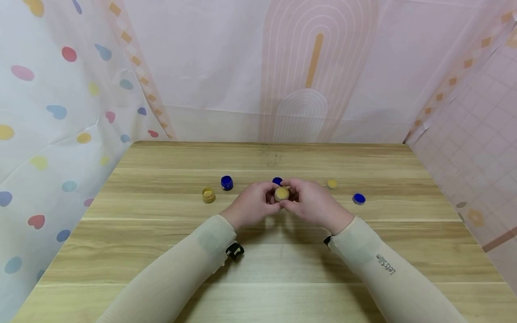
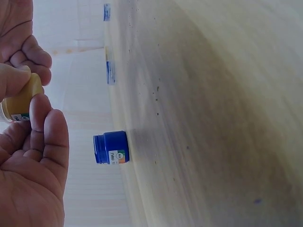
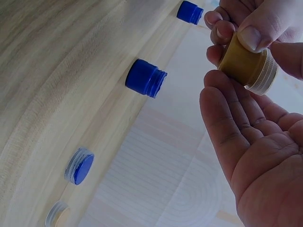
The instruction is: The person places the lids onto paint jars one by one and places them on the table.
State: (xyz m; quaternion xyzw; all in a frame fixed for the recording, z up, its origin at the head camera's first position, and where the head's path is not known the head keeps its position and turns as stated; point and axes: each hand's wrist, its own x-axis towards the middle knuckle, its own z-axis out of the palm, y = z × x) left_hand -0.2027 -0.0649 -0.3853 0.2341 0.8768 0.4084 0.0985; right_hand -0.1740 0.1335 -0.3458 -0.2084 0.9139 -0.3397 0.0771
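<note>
Both hands meet over the table and hold a small yellow paint jar with a clear screw lid [image 3: 262,78]. My left hand [image 1: 252,204] grips the yellow body [image 3: 239,59], thumb pressed along its side. The fingers of my right hand [image 1: 313,202] come round the jar from the other side, with the thumb at the lid. In the head view, an open blue paint jar [image 1: 277,181] stands just behind the hands. Another open blue jar [image 1: 227,183] and an open yellow jar [image 1: 208,195] stand to the left.
On the right of the wooden table [image 1: 258,300] lie a yellow-stained lid [image 1: 332,184] and a blue-stained lid [image 1: 359,198]. Patterned cloth [image 1: 218,63] hangs behind the table and at both sides. Black wrist straps [image 1: 235,252] show at the cuffs.
</note>
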